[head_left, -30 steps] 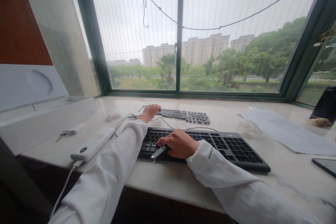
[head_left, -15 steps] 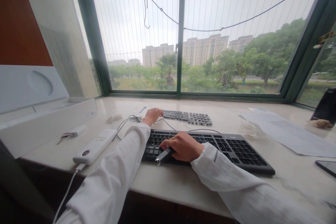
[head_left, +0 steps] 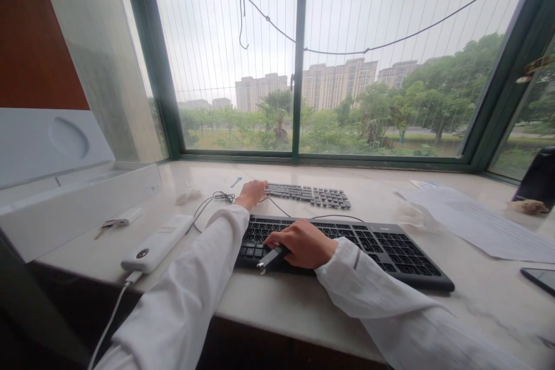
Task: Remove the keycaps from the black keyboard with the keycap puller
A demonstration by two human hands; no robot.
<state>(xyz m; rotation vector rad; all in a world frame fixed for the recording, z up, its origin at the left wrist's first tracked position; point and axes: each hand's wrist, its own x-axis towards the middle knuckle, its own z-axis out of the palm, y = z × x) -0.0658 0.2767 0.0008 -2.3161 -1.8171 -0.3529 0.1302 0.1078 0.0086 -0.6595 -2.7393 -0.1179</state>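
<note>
White, stone-like desk [head_left: 264, 298] carries all, and on it my black keyboard [head_left: 416, 254] lies flat, showing mostly bare sockets. Just behind it, toward the window, the loose keycaps [head_left: 332, 197] are set in tidy rows. My right hand [head_left: 301, 244] is above the keyboard's front left part, its grip closed on a black tool [head_left: 274, 258] with a metal tip. My left hand [head_left: 252, 192] touches down at the left end of the rows; whether its grip pinches one cap, I cannot tell. To work well here, I should move the left fingers softly and lift them straight up, so that neighbouring caps do not slide. The tool, I think, is better held lightly, away from the few caps at the keyboard's front left [head_left: 250, 250].
</note>
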